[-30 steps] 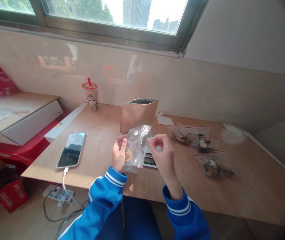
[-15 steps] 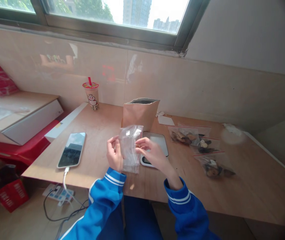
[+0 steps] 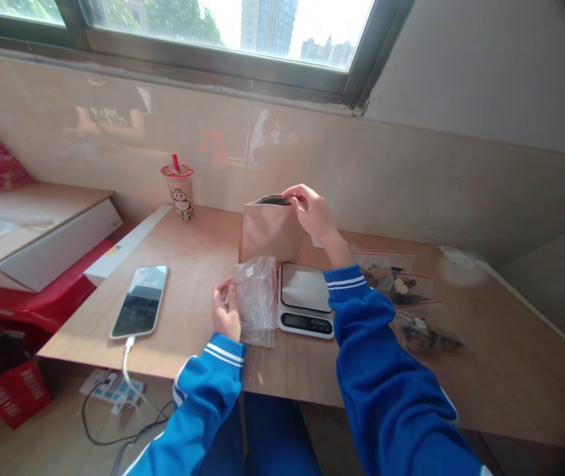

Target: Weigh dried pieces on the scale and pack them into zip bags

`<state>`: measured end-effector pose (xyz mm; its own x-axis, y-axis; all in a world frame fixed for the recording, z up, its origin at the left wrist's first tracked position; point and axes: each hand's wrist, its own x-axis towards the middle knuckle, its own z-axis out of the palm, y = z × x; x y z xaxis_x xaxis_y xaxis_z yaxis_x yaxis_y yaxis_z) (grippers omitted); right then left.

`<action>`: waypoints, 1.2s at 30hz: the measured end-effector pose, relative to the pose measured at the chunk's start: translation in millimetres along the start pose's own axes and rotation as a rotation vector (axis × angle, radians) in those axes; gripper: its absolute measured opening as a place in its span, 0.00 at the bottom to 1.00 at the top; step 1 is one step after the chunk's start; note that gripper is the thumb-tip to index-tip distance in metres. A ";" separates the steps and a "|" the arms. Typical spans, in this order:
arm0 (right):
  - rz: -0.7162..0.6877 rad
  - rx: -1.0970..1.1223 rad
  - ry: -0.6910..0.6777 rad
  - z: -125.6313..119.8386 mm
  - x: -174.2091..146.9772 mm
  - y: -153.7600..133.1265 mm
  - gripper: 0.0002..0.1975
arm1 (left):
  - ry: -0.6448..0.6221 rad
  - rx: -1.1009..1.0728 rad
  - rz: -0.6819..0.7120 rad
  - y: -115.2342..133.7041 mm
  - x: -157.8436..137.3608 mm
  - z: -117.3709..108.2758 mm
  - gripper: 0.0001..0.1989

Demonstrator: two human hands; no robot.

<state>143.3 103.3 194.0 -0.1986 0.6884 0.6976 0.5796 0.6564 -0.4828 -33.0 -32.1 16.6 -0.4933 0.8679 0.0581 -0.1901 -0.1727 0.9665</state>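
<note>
My left hand (image 3: 226, 311) is closed on the left edge of a clear plastic zip bag (image 3: 258, 301), which has a small white label near its top. Behind it stands an open brown paper bag (image 3: 269, 231). My right hand (image 3: 310, 210) is at the right side of the paper bag's mouth, with bent fingers closed at the rim; the fingertips are partly hidden. Just right of the clear bag lies a small digital kitchen scale (image 3: 304, 291), its display toward me and nothing on its plate.
Filled zip bags with dark dried pieces (image 3: 418, 334) lie to the right, partly behind my right sleeve. A phone (image 3: 141, 301) on a white cable (image 3: 127, 360) rests at the left. A drink cup (image 3: 180, 193) with a red straw stands near the wall.
My right hand has left the clear bag and moved up and away to the paper bag's mouth. The clear bag now hangs lower and flatter in my left hand. More of the scale shows.
</note>
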 end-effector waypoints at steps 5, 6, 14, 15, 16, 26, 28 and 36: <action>-0.060 -0.121 -0.033 -2.3 -10.2 -6.9 0.12 | -0.013 -0.034 0.005 1.4 -0.2 -0.5 0.20; -0.058 -0.153 0.011 -3.4 -14.0 -11.5 0.11 | -0.013 -0.032 0.013 2.3 -0.2 -0.5 0.20; 0.415 0.194 -0.115 15.5 -93.8 -56.9 0.17 | -0.097 0.002 0.188 18.6 -10.1 1.3 0.16; 0.487 0.254 -0.176 19.3 -103.0 -58.0 0.18 | -0.119 0.012 0.195 22.0 -12.8 1.4 0.16; 0.544 0.307 -0.217 22.4 -110.2 -57.8 0.18 | -0.141 0.026 0.194 25.6 -15.4 1.4 0.15; 0.667 0.654 -0.029 30.3 -130.4 -41.5 0.22 | -0.237 0.045 0.113 50.6 -20.1 -3.9 0.10; 0.741 0.693 0.087 32.9 -139.1 -41.0 0.23 | -0.217 0.057 0.117 48.3 -21.3 -6.5 0.09; 1.030 0.855 -0.115 45.6 -187.3 -79.3 0.32 | -0.059 0.168 0.102 33.4 -21.9 -5.9 0.10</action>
<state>98.5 -63.6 77.5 -0.0630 0.9761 -0.2081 -0.1588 -0.2156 -0.9635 -33.6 -59.6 46.2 -0.4514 0.8764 0.1680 0.0056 -0.1855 0.9826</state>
